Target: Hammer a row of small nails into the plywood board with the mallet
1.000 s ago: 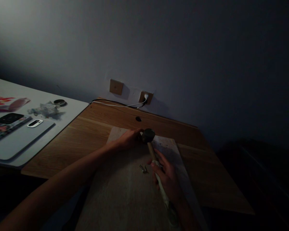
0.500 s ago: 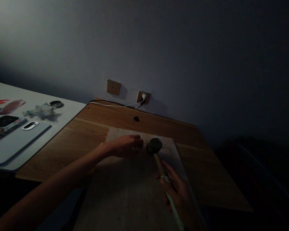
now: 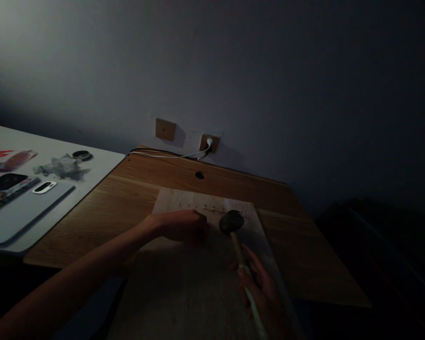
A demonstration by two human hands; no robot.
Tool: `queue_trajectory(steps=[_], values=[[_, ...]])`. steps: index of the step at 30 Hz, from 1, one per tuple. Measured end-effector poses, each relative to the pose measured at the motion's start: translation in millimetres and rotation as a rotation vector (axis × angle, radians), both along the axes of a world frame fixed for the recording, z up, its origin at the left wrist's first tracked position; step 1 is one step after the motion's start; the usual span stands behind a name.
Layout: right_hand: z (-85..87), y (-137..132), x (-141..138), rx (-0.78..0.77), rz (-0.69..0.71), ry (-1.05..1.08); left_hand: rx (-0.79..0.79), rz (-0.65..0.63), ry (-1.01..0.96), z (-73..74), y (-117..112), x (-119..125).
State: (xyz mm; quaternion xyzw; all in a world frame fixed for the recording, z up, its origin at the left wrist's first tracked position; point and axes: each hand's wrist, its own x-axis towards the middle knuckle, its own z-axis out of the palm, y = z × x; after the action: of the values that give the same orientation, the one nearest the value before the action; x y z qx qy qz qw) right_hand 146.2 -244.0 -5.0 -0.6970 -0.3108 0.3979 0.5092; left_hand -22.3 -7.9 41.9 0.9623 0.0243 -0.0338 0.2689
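Note:
My right hand (image 3: pixel 260 283) is wrapped round the handle of a mallet (image 3: pixel 231 222) with a dark round head and a pale grip. The mallet head hangs over the far right part of a wooden board (image 3: pixel 184 283). Over the same board, left of the mallet, my left hand (image 3: pixel 189 226) points its curled fingers down; shadow hides what they hold, if anything. Just beyond it, a few small nails (image 3: pixel 213 208) stand in a row near the board's far edge. Small dark marks continue the row to the left.
The board lies on a wooden table (image 3: pixel 127 189) against the wall. A socket (image 3: pixel 209 142) with plugged-in cables is behind. On the white table (image 3: pixel 102 160) at left lie a laptop-like grey slab (image 3: pixel 31 212), a phone (image 3: pixel 7 182), crumpled plastic (image 3: pixel 62 165) and a round dark object (image 3: pixel 82 155).
My left hand has drawn nearer to me and its fingers have turned down, uncovering the row of nails. The mallet has shifted slightly right and nearer.

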Motion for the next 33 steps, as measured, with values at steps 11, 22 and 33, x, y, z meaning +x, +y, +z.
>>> queue_trajectory(steps=[11, 22, 33], values=[[8.6, 2.2, -2.4, -0.068, -0.036, 0.016, -0.001, 0.072, -0.016, 0.5, 1.6, -3.5], [8.0, 2.2, -3.4, -0.019, -0.018, 0.03, 0.163, 0.418, -0.244, -31.0, 68.8, -7.7], [6.8, 2.1, -3.4, -0.027, -0.02, 0.02, 0.188, 0.381, -0.241, -28.1, 59.7, -2.3]])
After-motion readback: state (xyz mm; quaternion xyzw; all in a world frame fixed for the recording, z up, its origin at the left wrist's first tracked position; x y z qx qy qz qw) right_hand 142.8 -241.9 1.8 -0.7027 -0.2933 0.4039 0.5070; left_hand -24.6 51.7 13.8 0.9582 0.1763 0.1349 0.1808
